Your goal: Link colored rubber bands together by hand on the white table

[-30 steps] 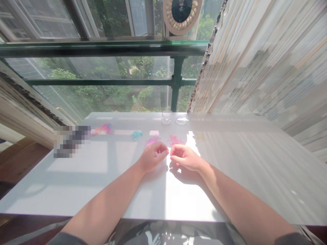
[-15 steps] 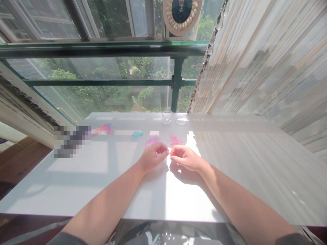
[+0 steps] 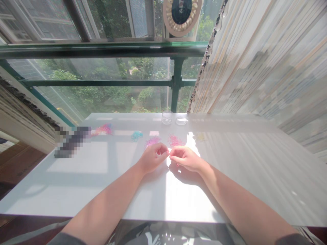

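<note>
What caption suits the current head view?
Left hand and right hand, curled close together, over a white table near thin, loose purple strands and thin, loose pink strands.

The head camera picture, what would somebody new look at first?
Probably the left hand and right hand, fingertips close together around the middle of the white table. Next, just beyond them, the bright purple pile and pink pile. Then perhaps the round, fan-like thing at the very top of the picture.
</note>
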`<state>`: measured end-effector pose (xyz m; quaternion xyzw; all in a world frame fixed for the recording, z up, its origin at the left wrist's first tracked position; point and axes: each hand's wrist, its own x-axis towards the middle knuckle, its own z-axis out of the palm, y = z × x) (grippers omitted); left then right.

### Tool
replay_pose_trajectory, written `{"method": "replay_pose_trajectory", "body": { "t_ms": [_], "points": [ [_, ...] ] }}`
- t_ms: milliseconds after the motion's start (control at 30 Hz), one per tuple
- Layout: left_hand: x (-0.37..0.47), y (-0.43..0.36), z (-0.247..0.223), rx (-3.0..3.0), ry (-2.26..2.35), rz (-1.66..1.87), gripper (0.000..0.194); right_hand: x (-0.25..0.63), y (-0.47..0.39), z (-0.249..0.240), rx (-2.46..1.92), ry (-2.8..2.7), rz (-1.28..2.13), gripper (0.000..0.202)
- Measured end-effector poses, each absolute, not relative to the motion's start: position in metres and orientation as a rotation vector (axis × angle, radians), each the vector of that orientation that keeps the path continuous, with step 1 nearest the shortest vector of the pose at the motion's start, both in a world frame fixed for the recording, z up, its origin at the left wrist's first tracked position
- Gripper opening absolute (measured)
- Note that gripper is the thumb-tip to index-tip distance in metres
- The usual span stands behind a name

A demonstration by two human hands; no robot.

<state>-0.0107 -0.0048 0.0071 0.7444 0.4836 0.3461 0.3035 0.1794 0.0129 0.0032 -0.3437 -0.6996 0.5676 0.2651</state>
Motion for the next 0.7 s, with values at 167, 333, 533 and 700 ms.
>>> {"method": "replay_pose_trajectory", "body": {
  "t_ms": [167,333,533,700],
  "points": [
    [-0.0112,-0.0051,0.0072,1.972,1.285,0.907,0.013,0.1795,0.0127,0.0041,-0.92,-1.894,1.508,0.009],
    [-0.0114,-0.0053,0.0073,1.975,1.287,0.886,0.014,0.1796,0.0125,0.0027,-0.927,-1.882,1.466,0.007],
    [-0.0117,-0.0047,0.0072,1.98,1.275,0.852,0.018,0.1783,0.0121,0.0034,-0.983,-1.836,1.446,0.007],
    [-0.012,-0.0044,0.0058,1.979,1.271,0.848,0.018,0.1778,0.0131,0.0009,-1.003,-1.821,1.44,0.008]
  ]
}}
